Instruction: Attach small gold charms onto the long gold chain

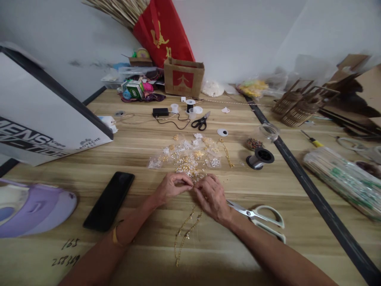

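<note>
From the head view, your left hand (172, 186) and right hand (212, 198) meet at the centre, fingertips pinched around a tiny piece (193, 186) – too small to identify. The gold chain (187, 235) lies at 6 o'clock on the counter (143, 250), its upper end close under your right hand. For work this fine, you'd likely do best bracing both wrists, steadying with the left fingertips, turning gently with the right, and leaving the chain slack. The small gold and silver pieces (187, 161) sit at 12 o'clock, the white-handled scissors (253, 213) at 4.

As for writing, the white box (59, 115) towards 10 o'clock shows "MENS" and "TIDE", partly cut off. At 8 o'clock, handwritten numbers (67, 253) read "165" and apparently "258369".
</note>
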{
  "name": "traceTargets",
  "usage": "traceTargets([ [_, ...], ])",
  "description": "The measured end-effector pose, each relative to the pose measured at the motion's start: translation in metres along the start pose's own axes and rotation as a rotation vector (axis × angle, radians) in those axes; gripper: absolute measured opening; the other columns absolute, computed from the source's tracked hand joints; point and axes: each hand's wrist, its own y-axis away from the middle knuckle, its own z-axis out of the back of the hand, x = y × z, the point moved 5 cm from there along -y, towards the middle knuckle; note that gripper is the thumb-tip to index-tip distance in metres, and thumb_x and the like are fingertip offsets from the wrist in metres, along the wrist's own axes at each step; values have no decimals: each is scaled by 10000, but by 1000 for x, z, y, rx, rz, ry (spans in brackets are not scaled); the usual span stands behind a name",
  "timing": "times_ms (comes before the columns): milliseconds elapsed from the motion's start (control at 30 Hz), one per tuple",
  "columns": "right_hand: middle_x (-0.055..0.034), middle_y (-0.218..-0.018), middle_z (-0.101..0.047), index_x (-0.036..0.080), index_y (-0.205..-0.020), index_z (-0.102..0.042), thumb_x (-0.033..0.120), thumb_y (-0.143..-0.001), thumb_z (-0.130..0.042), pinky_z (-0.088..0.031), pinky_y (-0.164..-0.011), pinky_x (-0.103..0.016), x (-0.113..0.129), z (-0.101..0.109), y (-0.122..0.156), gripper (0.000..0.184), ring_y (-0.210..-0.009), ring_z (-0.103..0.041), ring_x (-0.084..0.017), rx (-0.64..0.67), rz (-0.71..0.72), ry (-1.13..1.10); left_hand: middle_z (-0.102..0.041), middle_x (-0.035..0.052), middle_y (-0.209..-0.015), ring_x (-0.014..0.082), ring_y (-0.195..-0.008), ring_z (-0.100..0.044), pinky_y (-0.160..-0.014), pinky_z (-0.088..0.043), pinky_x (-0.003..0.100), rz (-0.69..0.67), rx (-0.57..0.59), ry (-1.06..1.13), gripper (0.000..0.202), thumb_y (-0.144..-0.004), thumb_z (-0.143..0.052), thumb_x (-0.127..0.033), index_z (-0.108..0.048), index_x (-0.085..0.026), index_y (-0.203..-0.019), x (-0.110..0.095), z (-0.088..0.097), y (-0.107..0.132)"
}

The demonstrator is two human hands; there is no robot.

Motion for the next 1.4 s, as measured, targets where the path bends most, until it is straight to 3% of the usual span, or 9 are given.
traceTargets([
  [767,-27,-805,-627,202,-908,-547,156,-886,-509,-421,-869,-392,-1,1,0,63,-756,-556,-159,-9,-6,-50,-696,61,-744,149,-707,-633,-686,-509,255,94,22,58,151,-714,-710,-255,-686,-106,-724,7,1,-1],
  [1400,-20,-773,-642,206,-888,-567,191,-888,-536,-429,-837,-371,0,2,-3,34,-735,-575,-155,-27,-25,-44,-656,42,-715,142,-698,-586,-672,-468,244,20,25,-48,191,-814,-614,-283,-662,-115,-739,2,2,-2],
])
